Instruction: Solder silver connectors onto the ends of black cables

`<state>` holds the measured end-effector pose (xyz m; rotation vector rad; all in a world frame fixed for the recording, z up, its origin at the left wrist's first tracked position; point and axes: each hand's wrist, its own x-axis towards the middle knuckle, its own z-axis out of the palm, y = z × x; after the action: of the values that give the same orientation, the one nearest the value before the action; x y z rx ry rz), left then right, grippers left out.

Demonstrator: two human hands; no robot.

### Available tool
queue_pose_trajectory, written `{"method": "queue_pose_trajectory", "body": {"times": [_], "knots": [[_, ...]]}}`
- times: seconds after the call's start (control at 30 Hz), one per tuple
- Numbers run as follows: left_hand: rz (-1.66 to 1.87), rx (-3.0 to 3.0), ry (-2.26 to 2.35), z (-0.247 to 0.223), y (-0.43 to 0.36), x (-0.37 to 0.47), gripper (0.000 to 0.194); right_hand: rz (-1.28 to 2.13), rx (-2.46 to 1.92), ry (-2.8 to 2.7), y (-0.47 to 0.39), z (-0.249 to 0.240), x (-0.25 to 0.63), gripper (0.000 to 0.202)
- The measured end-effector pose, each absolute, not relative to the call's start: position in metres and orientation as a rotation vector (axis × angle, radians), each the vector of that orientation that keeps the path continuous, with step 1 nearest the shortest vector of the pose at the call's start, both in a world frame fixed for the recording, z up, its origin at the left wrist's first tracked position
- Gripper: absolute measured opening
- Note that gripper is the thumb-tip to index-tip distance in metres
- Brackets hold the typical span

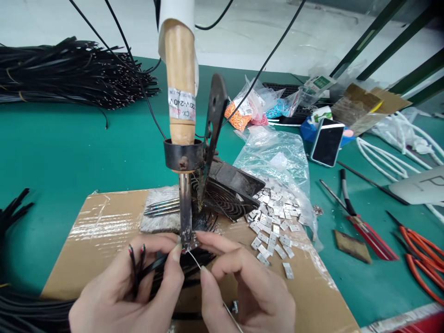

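Observation:
A wooden-handled soldering iron (181, 111) hangs tip-down in a black metal ring on a stand. Just under its tip, my left hand (138, 282) pinches the end of a black cable (152, 266); other black cables with bare red and green ends stick up between its fingers. My right hand (246, 282) holds a thin silvery solder wire (194, 260), whose far end reaches the iron's tip. The fingertips of both hands nearly meet there, so the joint itself is mostly hidden.
Small metal plates (274, 226) lie scattered on the cardboard (104, 231), right of a black fan (225, 194). Bundles of black cable (69, 74) lie at the left. Orange-handled scissors (421, 259), red-handled cutters (373, 238) and a phone (326, 142) are at the right.

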<state>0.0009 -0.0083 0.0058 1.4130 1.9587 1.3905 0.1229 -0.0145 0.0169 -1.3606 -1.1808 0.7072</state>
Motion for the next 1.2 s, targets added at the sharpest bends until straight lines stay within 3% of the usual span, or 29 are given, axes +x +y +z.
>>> {"method": "queue_pose_trajectory", "body": {"times": [1.2], "knots": [[1.323, 1.498, 1.962, 0.0032, -0.0104, -0.0006, 0.007, 0.616, -1.288, -1.171, -0.0134, 0.0131, 0.1221, 0.018]]}}
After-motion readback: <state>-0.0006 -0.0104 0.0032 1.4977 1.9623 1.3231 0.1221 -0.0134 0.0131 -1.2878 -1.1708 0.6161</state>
